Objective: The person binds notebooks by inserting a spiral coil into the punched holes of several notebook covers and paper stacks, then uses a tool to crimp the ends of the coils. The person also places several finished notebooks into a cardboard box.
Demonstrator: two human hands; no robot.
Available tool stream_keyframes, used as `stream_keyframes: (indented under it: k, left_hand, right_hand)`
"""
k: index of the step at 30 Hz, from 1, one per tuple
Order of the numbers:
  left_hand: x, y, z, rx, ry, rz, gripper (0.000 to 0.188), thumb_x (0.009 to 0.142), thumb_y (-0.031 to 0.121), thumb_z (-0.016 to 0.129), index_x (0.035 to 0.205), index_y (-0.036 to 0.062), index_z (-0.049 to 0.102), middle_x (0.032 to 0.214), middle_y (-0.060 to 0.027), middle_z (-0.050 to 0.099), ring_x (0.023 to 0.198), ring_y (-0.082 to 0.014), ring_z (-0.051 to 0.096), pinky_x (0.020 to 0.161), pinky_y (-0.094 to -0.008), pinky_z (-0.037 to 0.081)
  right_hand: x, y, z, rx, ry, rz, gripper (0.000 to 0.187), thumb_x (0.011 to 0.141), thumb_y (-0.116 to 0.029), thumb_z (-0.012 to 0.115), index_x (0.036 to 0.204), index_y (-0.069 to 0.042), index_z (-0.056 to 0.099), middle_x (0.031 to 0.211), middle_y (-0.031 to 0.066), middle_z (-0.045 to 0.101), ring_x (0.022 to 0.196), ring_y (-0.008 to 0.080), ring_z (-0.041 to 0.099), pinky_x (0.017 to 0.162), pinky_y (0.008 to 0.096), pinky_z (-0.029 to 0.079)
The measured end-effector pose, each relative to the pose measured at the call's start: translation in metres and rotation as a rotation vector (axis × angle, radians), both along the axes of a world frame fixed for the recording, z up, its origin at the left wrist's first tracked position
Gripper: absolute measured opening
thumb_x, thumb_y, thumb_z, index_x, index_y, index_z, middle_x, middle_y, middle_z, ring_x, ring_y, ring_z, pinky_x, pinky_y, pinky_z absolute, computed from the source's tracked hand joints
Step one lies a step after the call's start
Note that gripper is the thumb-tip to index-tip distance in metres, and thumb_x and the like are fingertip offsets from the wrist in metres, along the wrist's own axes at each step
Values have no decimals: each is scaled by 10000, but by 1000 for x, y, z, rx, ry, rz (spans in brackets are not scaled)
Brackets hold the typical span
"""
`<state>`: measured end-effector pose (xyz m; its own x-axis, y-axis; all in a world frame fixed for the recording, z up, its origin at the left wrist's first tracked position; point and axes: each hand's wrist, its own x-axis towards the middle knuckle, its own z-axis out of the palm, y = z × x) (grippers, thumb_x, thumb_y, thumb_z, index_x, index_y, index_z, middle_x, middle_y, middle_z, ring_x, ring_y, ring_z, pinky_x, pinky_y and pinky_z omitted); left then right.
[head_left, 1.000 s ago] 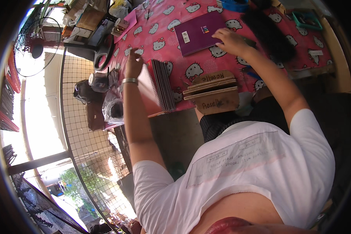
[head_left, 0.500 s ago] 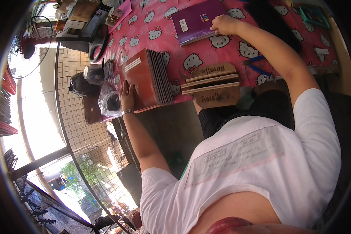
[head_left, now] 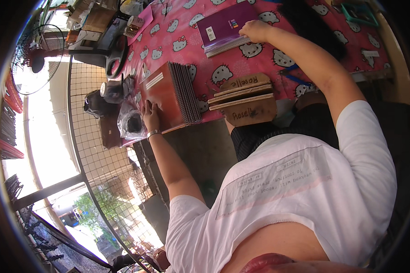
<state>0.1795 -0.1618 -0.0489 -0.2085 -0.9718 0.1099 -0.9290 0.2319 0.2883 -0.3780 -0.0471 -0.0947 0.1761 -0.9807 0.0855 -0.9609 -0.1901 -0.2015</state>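
A purple spiral notebook [head_left: 221, 28] lies near the far side of the table, with its coil along the edge facing me. My right hand [head_left: 256, 32] pinches at its right side, thumb and fingertips together. Closer in on the left sits a stack of reddish-brown spiral notebooks [head_left: 165, 93], their dark coils lined up on the right. Against the near left side of that stack rests my left hand [head_left: 151, 116], fingers extended and touching the covers. Between the stack and my body, several brown boards with handwriting [head_left: 253, 113] stand close together at the table's front edge.
Pink patterned cloth covers the table [head_left: 221, 73]. A blue-handled tool [head_left: 299, 80] lies right of the boards, with a long black object [head_left: 312, 29] beyond. A teal basket [head_left: 361, 16] stands far right. Plastic-wrapped items [head_left: 132, 122] crowd the left edge; a fan [head_left: 37, 59] is farther left.
The view has shifted slightly. Both hands keep their places, the right at the purple notebook and the left against the stack; no object has plainly moved.
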Motion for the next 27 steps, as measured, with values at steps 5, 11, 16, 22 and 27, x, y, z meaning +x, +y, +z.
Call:
stream_keyframes:
  k: [5,11,16,22,27]
  left_hand:
    - [-59,13,24,-178,-275,213,581,903,470,558,1376,139,486,1482,-176,374,1362,-360,353,1106,-442,303]
    - [-269,31,26,-219,175,-786,518,799,248,729,1259,76,565,1321,-192,531,1237,-353,489,1053,-420,395]
    - [-376,40,-13,89,-232,-764,348,893,219,590,1212,81,561,1129,-208,635,1041,-389,616,871,-480,503]
    - [-384,9,-30,1,-227,-790,257,900,126,479,1150,67,485,858,-198,678,818,-396,668,699,-500,527]
    - [-372,12,-36,108,-58,-787,574,897,72,451,1429,214,287,1142,-252,608,874,-424,654,720,-512,534]
  right_hand:
    - [-7,8,-14,-99,87,39,400,833,-143,640,1216,-142,524,916,156,678,938,325,658,783,435,528]
    - [5,1,38,172,62,20,471,825,-133,664,1250,-155,460,986,177,664,998,349,636,803,466,504]
    - [-15,-12,28,204,-209,-79,411,843,-163,657,1228,-145,513,1042,166,668,1024,359,623,849,457,481]
    - [-54,12,-12,-54,-338,-618,339,920,-295,495,1166,-110,638,1109,176,654,1086,339,597,969,470,422]
    - [-5,43,3,157,-175,-854,371,887,-227,499,1164,-29,643,1200,186,608,1272,349,435,1019,650,275]
